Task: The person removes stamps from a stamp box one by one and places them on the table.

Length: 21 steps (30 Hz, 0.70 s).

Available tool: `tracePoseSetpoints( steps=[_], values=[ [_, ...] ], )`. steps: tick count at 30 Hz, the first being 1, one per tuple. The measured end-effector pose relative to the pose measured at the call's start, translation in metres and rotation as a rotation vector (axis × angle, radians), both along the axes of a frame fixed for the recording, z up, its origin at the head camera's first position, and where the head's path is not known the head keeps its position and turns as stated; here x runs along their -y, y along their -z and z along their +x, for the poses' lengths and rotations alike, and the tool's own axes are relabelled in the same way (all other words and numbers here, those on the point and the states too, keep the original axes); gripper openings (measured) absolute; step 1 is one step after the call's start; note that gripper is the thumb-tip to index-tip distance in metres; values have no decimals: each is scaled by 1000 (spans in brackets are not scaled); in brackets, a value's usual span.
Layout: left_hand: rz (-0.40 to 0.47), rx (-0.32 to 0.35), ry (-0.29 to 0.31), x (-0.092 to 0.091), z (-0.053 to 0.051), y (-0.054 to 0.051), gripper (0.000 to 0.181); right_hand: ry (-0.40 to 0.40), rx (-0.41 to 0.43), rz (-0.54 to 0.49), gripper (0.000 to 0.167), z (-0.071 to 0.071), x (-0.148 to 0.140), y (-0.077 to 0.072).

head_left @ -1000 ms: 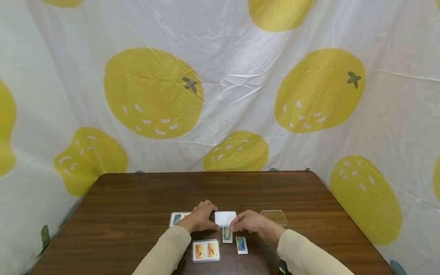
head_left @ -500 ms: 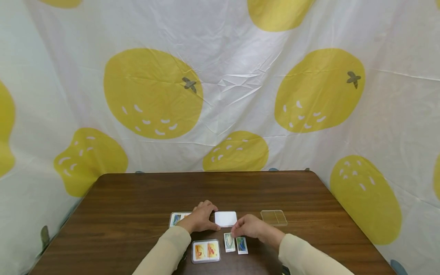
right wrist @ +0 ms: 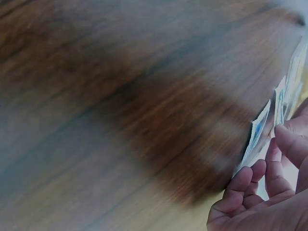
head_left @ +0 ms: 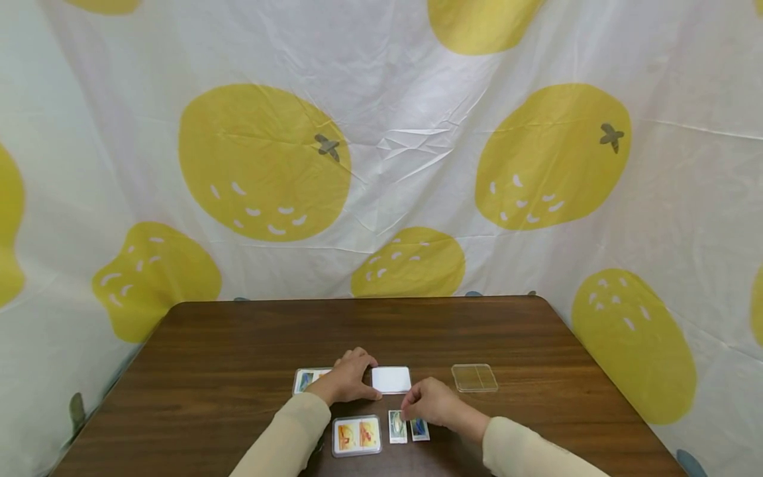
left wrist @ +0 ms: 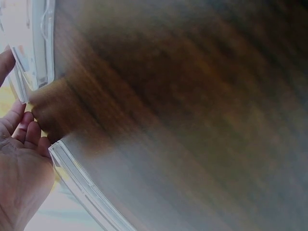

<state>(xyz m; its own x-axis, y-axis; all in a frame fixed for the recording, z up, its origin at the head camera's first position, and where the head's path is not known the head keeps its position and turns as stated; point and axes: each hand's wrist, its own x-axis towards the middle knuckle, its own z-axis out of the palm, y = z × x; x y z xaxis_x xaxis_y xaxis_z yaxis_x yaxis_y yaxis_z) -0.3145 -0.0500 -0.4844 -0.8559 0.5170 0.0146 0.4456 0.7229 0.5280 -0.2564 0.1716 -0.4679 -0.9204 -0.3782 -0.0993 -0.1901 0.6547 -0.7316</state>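
Left hand (head_left: 348, 381), thumb and finger spread, grips white case (head_left: 391, 380) at 9 o'clock; right hand (head_left: 434, 401) pinches pale stamp (head_left: 397, 434), case's 6 o'clock.

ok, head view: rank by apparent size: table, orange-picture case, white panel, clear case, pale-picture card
1. table
2. orange-picture case
3. white panel and clear case: look alike, not ranked
4. pale-picture card, partly covered

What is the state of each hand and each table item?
Left hand: gripping white case
Right hand: pinching green stamp
White case: gripped, flat
Green stamp: pinched, face up
Blue stamp: face up, partly hidden
Front case: flat, two orange pictures showing
Left case: partly covered
Clear tray: flat, untouched
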Motion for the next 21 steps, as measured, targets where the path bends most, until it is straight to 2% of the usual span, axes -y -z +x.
tracePoseSetpoints(
  steps=[10, 21],
  values=[
    [4, -5, 8, 0, 1, -1, 57, 1, -28, 31, 11, 3, 1, 0],
    [22, 4, 4, 1, 2, -2, 58, 5, -28, -17, 12, 1, -1, 2]
  ],
)
